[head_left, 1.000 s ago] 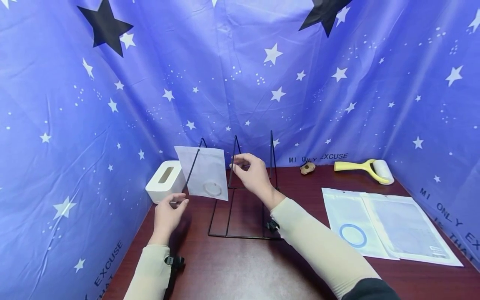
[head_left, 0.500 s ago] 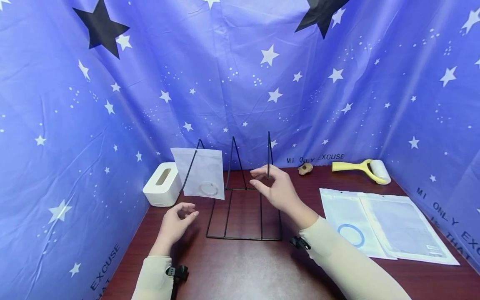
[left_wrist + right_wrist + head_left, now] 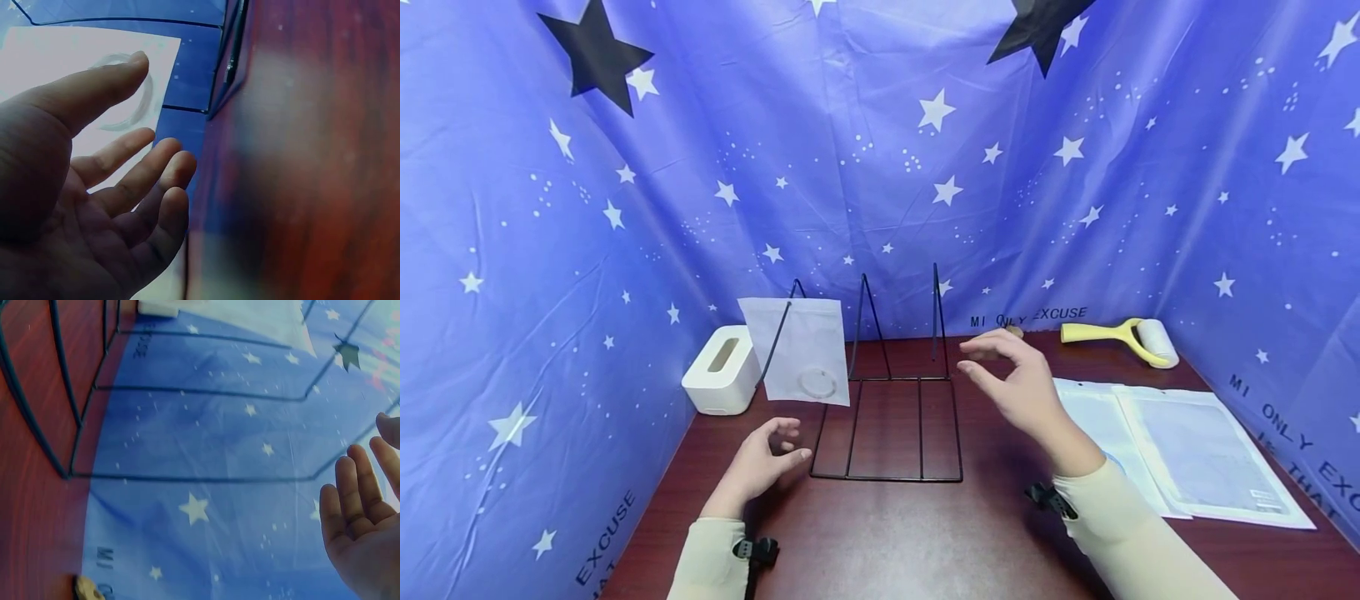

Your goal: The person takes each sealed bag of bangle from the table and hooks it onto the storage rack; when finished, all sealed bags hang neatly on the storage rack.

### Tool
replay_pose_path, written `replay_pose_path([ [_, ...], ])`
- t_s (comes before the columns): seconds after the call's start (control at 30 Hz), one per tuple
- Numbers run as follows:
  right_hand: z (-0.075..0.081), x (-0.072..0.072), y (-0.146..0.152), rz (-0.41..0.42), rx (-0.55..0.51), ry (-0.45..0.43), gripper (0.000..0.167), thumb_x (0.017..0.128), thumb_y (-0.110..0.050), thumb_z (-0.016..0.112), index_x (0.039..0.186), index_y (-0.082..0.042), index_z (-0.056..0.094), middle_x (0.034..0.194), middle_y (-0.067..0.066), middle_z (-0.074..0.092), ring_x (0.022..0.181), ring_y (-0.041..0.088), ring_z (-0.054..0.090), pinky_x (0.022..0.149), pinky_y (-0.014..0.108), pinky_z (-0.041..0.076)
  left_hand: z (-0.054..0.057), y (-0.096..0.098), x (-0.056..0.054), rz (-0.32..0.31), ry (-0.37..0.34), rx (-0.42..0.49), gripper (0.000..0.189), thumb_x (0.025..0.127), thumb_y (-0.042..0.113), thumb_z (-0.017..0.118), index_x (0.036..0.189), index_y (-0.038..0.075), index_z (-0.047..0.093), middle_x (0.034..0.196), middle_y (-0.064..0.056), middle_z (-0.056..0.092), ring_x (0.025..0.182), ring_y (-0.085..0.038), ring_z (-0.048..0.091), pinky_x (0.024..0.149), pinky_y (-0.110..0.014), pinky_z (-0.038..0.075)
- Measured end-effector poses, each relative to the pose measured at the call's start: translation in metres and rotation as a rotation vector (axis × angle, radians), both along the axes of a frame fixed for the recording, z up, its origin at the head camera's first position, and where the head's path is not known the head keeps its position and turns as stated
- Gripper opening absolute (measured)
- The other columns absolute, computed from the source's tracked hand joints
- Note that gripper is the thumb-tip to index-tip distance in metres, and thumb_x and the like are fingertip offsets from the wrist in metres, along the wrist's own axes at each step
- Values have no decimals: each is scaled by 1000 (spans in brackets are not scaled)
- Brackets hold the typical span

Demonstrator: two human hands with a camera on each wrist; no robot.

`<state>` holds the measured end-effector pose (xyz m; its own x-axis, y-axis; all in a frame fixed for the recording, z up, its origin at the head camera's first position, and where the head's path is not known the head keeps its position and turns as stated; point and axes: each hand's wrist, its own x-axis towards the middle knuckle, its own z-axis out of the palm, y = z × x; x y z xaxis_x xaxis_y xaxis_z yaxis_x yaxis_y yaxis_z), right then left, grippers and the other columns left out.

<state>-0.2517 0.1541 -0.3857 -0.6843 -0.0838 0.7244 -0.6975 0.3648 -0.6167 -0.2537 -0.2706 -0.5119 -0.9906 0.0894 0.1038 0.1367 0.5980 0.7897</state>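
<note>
A translucent white zip bag (image 3: pixel 805 342) with a ring-shaped item (image 3: pixel 817 383) inside hangs from the left hook of a black wire rack (image 3: pixel 886 478). My left hand (image 3: pixel 758 467), fingers loosely bent and holding nothing, is low beside the rack's front left corner. In the left wrist view the thumb and fingers stand apart in front of the bag (image 3: pixel 44 56). To the right of the rack, my right hand (image 3: pixel 1018 387) is raised with nothing in its fingers. The right wrist view shows that hand (image 3: pixel 369 519) apart from the rack's wires (image 3: pixel 187 479).
A white tissue box (image 3: pixel 722 371) stands behind the left hand. Two flat white bags (image 3: pixel 1210 450) lie at the right, partly behind the right forearm. Behind them is a lint roller with a yellow handle (image 3: pixel 1093 333). A small tan object (image 3: pixel 1014 331) lies near the starry curtain (image 3: pixel 880 167).
My right hand has moved right, from the rack's middle to beyond its right side. My left hand has moved down and slightly right. The bag stays on the left hook.
</note>
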Motion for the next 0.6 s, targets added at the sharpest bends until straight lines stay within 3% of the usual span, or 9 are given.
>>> replay_pose_path([
  [0.23, 23, 16, 19, -54, -12, 28, 24, 83, 9, 83, 104, -2, 78, 96, 11, 72, 91, 26, 65, 86, 27, 47, -7, 3, -1, -42, -47, 19, 59, 81, 17, 92, 132, 3, 65, 116, -9, 71, 99, -24, 66, 66, -34, 56],
  [0.43, 28, 16, 38, -48, -20, 28, 23, 85, 12, 80, 106, 3, 77, 98, 20, 72, 92, 22, 64, 84, 19, 47, -13, 4, 0, -43, -54, -45, 61, 79, 21, 95, 131, 4, 67, 113, -4, 70, 95, -18, 62, 80, -35, 52],
  [0.6, 30, 15, 54, -60, -22, 9, 23, 86, 14, 77, 108, 6, 75, 101, 23, 70, 91, 18, 66, 79, 14, 48, -19, 5, -1, -56, -13, -115, 59, 76, 25, 97, 126, 7, 71, 110, -1, 65, 89, -15, 58, 80, -34, 49],
])
